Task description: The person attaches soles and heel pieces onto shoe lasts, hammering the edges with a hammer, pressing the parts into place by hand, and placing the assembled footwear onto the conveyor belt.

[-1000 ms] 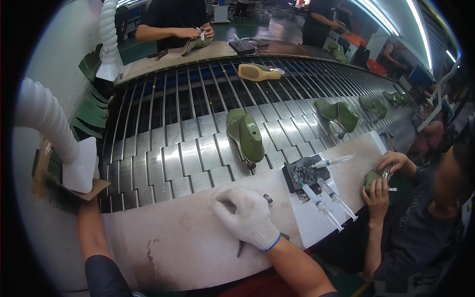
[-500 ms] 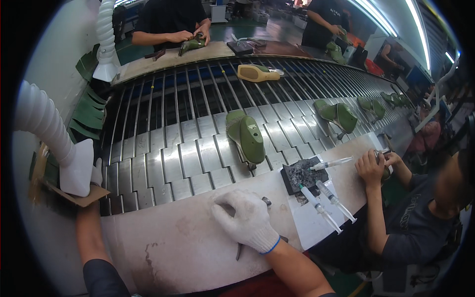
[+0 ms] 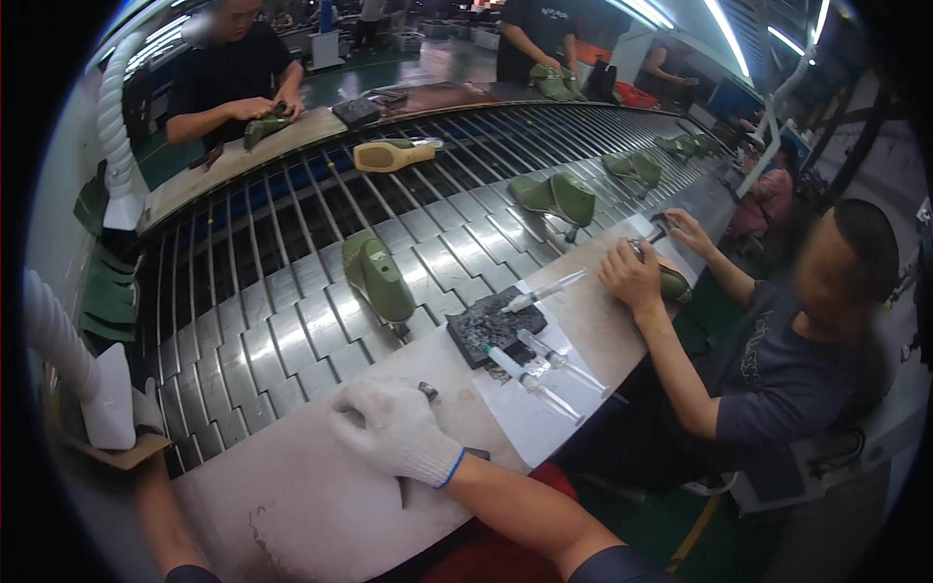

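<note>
My right hand (image 3: pixel 392 428), in a white knit glove with a blue cuff edge, rests on the pale worktop with curled fingers. It is closed over a metal tool (image 3: pixel 428 392), mostly hidden. A rounded end shows past the knuckles, and dark handle parts stick out by the wrist; its exact kind cannot be told. At the far left, my left hand (image 3: pixel 148 410), also gloved, reaches behind a cardboard box (image 3: pixel 146 451) and a white duct nozzle (image 3: pixel 110 398). Its fingers are hidden there. Nearest on the conveyor is a green shoe upper on a last (image 3: pixel 377 279).
A slatted metal conveyor (image 3: pixel 292 340) carries more green lasted uppers (image 3: pixel 554 199) and a tan last (image 3: pixel 389 155). Syringes (image 3: pixel 535 384) lean on a dark block (image 3: pixel 494 325) over white paper. One co-worker sits at right; others stand across. Green pieces (image 3: pixel 105 282) hang at left.
The view has swung to the right, so everything sits further left in it. My right hand stays closed over the tool on the worktop; my left hand stays behind the cardboard box.
</note>
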`<state>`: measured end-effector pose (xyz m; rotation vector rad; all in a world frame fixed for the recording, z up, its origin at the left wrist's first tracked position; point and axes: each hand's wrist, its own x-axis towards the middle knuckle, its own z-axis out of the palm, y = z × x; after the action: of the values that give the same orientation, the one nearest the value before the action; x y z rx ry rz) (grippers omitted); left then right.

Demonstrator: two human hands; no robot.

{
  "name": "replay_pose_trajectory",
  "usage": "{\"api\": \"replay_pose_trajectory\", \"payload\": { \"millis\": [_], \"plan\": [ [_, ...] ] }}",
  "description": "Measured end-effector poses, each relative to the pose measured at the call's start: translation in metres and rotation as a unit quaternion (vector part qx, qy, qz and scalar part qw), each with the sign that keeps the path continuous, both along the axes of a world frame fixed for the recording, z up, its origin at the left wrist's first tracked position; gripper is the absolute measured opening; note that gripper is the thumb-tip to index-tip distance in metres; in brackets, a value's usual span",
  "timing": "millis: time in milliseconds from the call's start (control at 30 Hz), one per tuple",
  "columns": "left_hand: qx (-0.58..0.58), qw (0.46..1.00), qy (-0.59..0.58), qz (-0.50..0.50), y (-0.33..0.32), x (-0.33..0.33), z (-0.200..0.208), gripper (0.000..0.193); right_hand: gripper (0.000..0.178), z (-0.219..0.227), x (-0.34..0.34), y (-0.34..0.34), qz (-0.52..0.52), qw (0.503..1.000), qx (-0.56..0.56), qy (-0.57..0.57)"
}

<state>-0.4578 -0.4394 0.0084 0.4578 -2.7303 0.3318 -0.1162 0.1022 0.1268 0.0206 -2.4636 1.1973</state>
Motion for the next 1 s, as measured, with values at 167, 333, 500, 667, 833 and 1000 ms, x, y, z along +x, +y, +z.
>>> {"api": "replay_pose_trajectory", "payload": {
  "millis": [167,333,500,667,833,1000],
  "plan": [
    [0.022,0.998,-0.052,-0.013,0.046,0.008,0.025,0.085,0.015,-0.004,0.005,0.005,-0.011,1.000,-0.011,0.001],
    [-0.014,1.000,-0.017,-0.008,0.011,-0.004,0.009,0.088,0.015,-0.005,0.003,0.000,-0.009,1.000,-0.007,0.017],
    [0.102,0.974,0.166,-0.112,-0.024,-0.016,0.003,0.080,0.015,0.004,0.006,-0.008,0.001,1.000,-0.005,0.016],
    [0.455,0.854,0.129,-0.219,0.119,0.024,0.038,0.066,0.028,0.019,-0.002,-0.022,-0.005,0.996,-0.041,-0.078],
    [0.568,0.723,0.076,-0.385,0.326,0.184,0.151,0.047,0.061,0.003,-0.030,-0.050,-0.050,0.959,-0.276,0.042],
    [0.540,0.712,0.101,-0.437,0.306,0.262,0.147,0.041,0.054,0.029,-0.014,-0.062,0.153,0.875,-0.456,-0.049]
  ]
}}
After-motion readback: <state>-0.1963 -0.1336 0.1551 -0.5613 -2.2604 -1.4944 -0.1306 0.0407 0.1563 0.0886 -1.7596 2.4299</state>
